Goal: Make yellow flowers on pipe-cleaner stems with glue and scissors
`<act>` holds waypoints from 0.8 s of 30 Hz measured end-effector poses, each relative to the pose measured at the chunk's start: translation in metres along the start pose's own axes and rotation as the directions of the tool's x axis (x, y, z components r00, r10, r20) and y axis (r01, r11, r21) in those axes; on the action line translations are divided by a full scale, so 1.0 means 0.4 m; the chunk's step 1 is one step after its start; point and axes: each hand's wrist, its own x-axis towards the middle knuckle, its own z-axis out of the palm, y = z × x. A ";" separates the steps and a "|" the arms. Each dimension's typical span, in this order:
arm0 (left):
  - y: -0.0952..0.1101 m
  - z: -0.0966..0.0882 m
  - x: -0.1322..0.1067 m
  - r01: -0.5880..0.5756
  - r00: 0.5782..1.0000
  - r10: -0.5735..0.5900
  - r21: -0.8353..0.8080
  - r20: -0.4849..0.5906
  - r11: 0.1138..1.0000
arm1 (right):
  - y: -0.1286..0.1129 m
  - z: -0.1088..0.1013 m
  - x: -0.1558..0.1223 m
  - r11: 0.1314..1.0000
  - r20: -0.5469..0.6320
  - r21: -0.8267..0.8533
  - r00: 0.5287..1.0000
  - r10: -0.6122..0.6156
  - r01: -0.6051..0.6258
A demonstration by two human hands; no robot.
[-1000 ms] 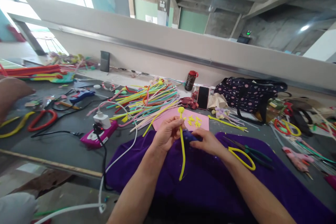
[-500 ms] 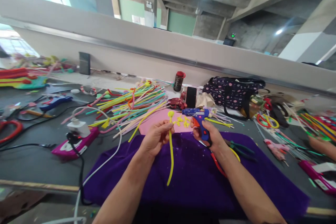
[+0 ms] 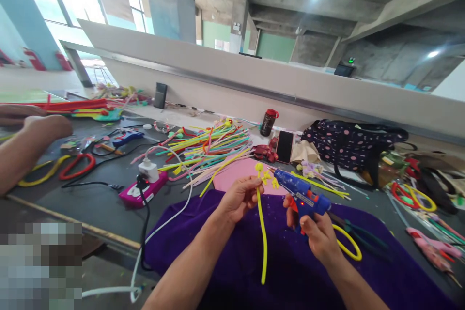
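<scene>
Pinched in my left hand [image 3: 242, 198] is a yellow pipe cleaner [image 3: 262, 237], its long end hanging down and a small round yellow knob at its top. My right hand [image 3: 315, 230] is wrapped round the grip of a blue hot glue gun [image 3: 296, 188], whose nozzle points left, close to the knob; whether it touches I cannot tell. Small yellow twisted pieces [image 3: 271, 180] lie behind, on a pink sheet [image 3: 232, 174]. Under both hands a purple cloth [image 3: 232, 271] is spread. Pliers [image 3: 366, 240] with dark green handles lie right of my right hand.
A pile of coloured pipe cleaners [image 3: 214, 143] lies behind my left hand. A magenta power strip [image 3: 127, 196] with a white plug and cables stands left. Further back are a phone [image 3: 285, 146], a dark bottle [image 3: 268, 123] and a patterned bag [image 3: 348, 147]. Another person's arm [image 3: 25, 150] reaches in at left.
The view has swung left. The glue gun has turned and now shows its side, nozzle nearer the yellow knob. Another person's arms have come into view at left; a hand at right has left it.
</scene>
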 end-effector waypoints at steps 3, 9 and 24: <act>-0.002 0.001 0.002 -0.003 1.000 0.003 -0.007 0.016 1.000 | 0.006 0.003 -0.006 1.000 -0.003 -0.017 1.000 -0.010 0.010; -0.007 0.003 0.002 -0.021 1.000 0.021 0.046 -0.006 0.999 | 0.022 0.003 -0.013 0.990 -0.022 -0.137 0.999 -0.036 0.033; -0.006 0.012 -0.006 -0.042 0.998 0.048 0.110 -0.052 0.993 | 0.052 0.001 -0.026 0.961 -0.027 -0.275 1.000 -0.013 0.005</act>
